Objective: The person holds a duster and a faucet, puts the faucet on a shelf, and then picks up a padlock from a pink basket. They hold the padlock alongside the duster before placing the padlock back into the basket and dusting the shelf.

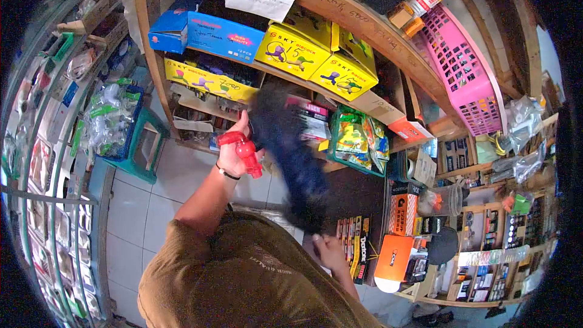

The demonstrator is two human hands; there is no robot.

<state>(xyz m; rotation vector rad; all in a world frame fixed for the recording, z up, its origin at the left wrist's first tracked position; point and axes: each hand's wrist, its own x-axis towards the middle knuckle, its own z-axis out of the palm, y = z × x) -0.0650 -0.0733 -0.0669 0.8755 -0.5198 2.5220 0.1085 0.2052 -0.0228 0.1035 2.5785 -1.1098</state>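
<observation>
A red plastic tap (246, 150) lies in my left hand (229, 157), which is turned palm up with the fingers partly curled round it. My right hand (331, 251), at the lower middle, is closed at the lower end of a dark blue-black feather duster (297, 170). Smeared by motion, the duster slants up to the left, and its upper end is close beside my left fingers. Its handle is hidden in my right fist. Above my left hand are the yellow bibcock box (209, 80) and other yellow tap boxes (296, 53).
A blue box (221, 37) stands on the upper shelf. Right of the duster is a green basket (359, 140) of bagged goods. A pink basket (464, 73) hangs at upper right. An orange box (393, 258) stands lower right. A green stool (143, 146) bears bagged goods at left.
</observation>
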